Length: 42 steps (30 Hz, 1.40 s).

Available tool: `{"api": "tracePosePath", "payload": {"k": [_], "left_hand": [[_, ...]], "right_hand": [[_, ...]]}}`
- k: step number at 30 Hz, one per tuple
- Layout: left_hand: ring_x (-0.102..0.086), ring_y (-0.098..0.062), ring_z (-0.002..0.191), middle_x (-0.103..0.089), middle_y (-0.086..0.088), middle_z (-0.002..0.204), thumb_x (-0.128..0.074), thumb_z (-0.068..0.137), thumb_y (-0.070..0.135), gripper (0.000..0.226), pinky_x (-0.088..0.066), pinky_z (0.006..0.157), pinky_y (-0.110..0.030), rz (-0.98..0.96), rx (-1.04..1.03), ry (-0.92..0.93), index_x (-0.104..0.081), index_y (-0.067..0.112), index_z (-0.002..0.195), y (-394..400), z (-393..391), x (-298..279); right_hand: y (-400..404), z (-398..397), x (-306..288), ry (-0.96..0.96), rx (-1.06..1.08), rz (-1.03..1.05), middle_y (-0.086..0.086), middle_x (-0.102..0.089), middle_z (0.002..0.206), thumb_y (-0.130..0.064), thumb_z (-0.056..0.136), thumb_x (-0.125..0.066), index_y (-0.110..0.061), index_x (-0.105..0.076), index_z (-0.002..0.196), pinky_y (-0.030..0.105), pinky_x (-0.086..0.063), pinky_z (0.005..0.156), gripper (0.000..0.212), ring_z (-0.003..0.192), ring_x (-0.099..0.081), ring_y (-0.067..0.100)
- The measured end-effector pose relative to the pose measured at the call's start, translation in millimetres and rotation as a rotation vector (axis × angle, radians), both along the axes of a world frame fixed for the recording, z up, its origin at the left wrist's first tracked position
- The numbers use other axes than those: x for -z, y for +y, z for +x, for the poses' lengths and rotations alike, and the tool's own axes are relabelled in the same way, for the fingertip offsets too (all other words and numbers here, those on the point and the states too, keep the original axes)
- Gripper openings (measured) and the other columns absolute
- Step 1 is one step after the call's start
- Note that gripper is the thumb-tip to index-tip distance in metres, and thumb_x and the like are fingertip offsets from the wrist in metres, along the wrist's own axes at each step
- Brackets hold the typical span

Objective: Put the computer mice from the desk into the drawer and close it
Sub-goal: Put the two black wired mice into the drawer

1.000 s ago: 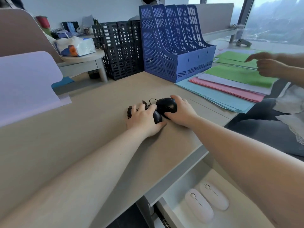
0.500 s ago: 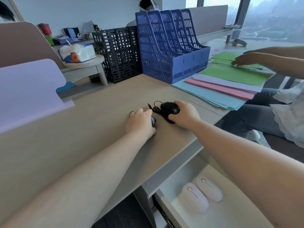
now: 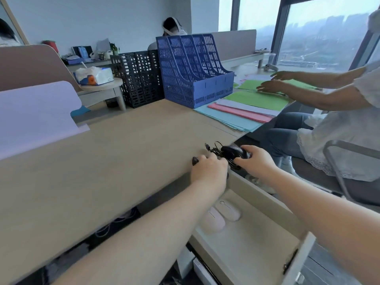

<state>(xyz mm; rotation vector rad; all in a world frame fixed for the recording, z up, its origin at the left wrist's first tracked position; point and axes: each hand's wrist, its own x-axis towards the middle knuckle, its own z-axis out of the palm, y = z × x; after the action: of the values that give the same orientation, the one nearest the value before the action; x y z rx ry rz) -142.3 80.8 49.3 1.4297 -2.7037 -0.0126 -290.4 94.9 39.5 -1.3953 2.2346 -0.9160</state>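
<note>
My right hand [image 3: 255,161] grips a black wired mouse [image 3: 234,152], its cable bunched beside it, just past the desk's front edge above the open drawer [image 3: 265,195]. My left hand [image 3: 208,171] is closed over a second black mouse [image 3: 195,160] at the desk edge; only a dark tip shows beyond my fingers. Two white mice [image 3: 228,209] lie side by side in the drawer, below my left wrist.
A blue file rack [image 3: 193,73] and black racks [image 3: 137,77] stand at the back of the desk [image 3: 102,161]. Coloured folders [image 3: 242,112] lie at the right, where another person [image 3: 337,120] sits sorting papers. A lilac folder [image 3: 35,112] stands at the left.
Both hands have drawn the black mice toward me from the middle of the desk to its front edge; the right one now hangs over the drawer.
</note>
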Motion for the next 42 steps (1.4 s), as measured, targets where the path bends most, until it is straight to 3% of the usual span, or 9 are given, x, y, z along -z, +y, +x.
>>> {"api": "tracePosePath", "payload": {"k": [4,10,14,19,23,28,33,37,42], "left_hand": [[-0.039,-0.040,0.122,-0.044,-0.017,0.134,-0.063,0.087,0.016,0.045,-0.048,0.089,-0.045,0.103,0.031,-0.075,-0.046,0.010,0.128,44.7,-26.2,33.2],[-0.039,-0.037,0.128,-0.049,-0.017,0.131,-0.057,0.087,0.007,0.040,-0.046,0.099,-0.047,0.247,-0.027,-0.109,-0.051,0.008,0.127,80.2,-47.3,101.4],[-0.039,-0.041,0.128,-0.047,-0.019,0.134,-0.051,0.090,0.008,0.038,-0.047,0.098,-0.048,0.278,-0.021,-0.150,-0.051,0.009,0.128,89.1,-53.4,138.2],[-0.041,-0.042,0.124,-0.048,-0.019,0.131,-0.051,0.090,0.006,0.037,-0.049,0.095,-0.048,0.268,-0.028,-0.193,-0.051,0.009,0.127,88.3,-52.6,156.5],[-0.041,-0.040,0.122,-0.043,-0.020,0.134,-0.052,0.089,0.002,0.040,-0.049,0.095,-0.046,0.314,-0.038,-0.153,-0.049,0.008,0.128,87.9,-50.1,162.2],[-0.032,-0.038,0.130,-0.034,-0.015,0.141,-0.055,0.087,0.004,0.043,-0.045,0.100,-0.045,0.408,-0.050,-0.095,-0.047,0.010,0.129,95.8,-45.0,174.4],[-0.033,-0.032,0.128,-0.037,-0.012,0.135,-0.068,0.082,0.041,0.060,-0.040,0.102,-0.041,0.498,-0.044,-0.088,-0.048,0.010,0.129,96.3,-40.6,187.7],[-0.040,-0.033,0.124,-0.041,-0.015,0.132,-0.060,0.086,0.015,0.039,-0.042,0.101,-0.040,0.496,-0.040,-0.057,-0.050,0.009,0.124,88.8,-36.6,191.5],[-0.047,-0.033,0.118,-0.046,-0.015,0.126,-0.059,0.085,0.013,0.036,-0.046,0.095,-0.040,0.495,-0.062,0.009,-0.052,0.007,0.120,81.5,-38.2,193.6]], "right_hand": [[44.3,-13.6,17.2,0.007,0.017,0.086,0.007,-0.062,0.128,-0.025,0.081,-0.067,-0.015,-0.056,0.130,0.036,-0.045,0.097,0.052,0.115,-0.057,0.026],[84.0,-24.9,65.9,0.000,-0.024,0.307,0.009,-0.071,0.102,-0.025,0.078,-0.066,-0.014,-0.068,0.107,0.033,-0.052,0.079,0.031,0.096,-0.065,0.027],[90.9,-27.7,92.2,0.025,-0.068,0.386,0.011,-0.070,0.105,-0.027,0.078,-0.064,-0.011,-0.067,0.107,0.036,-0.053,0.079,0.033,0.096,-0.064,0.028],[85.6,-32.6,114.9,0.054,-0.121,0.441,0.006,-0.068,0.099,-0.030,0.075,-0.065,-0.014,-0.064,0.095,0.028,-0.045,0.071,0.025,0.088,-0.058,0.024],[82.3,-31.7,127.0,0.062,-0.158,0.515,0.011,-0.064,0.116,-0.027,0.079,-0.065,-0.007,-0.059,0.118,0.034,-0.050,0.088,0.044,0.109,-0.058,0.029],[79.0,-28.8,140.4,0.086,-0.191,0.589,0.016,-0.054,0.124,-0.027,0.075,-0.069,-0.011,-0.046,0.128,0.034,-0.050,0.086,0.060,0.097,-0.054,0.027],[78.0,-20.2,155.1,0.184,-0.275,0.677,0.021,-0.042,0.132,-0.031,0.077,-0.068,-0.016,-0.033,0.139,0.035,-0.048,0.092,0.073,0.114,-0.053,0.035],[74.0,-19.4,167.1,0.213,-0.315,0.674,0.020,-0.051,0.127,-0.030,0.078,-0.065,-0.016,-0.040,0.136,0.038,-0.049,0.097,0.064,0.115,-0.052,0.035],[66.8,-21.3,174.2,0.240,-0.329,0.634,0.017,-0.051,0.123,-0.024,0.080,-0.063,-0.023,-0.041,0.137,0.037,-0.049,0.095,0.061,0.111,-0.055,0.034]]}}
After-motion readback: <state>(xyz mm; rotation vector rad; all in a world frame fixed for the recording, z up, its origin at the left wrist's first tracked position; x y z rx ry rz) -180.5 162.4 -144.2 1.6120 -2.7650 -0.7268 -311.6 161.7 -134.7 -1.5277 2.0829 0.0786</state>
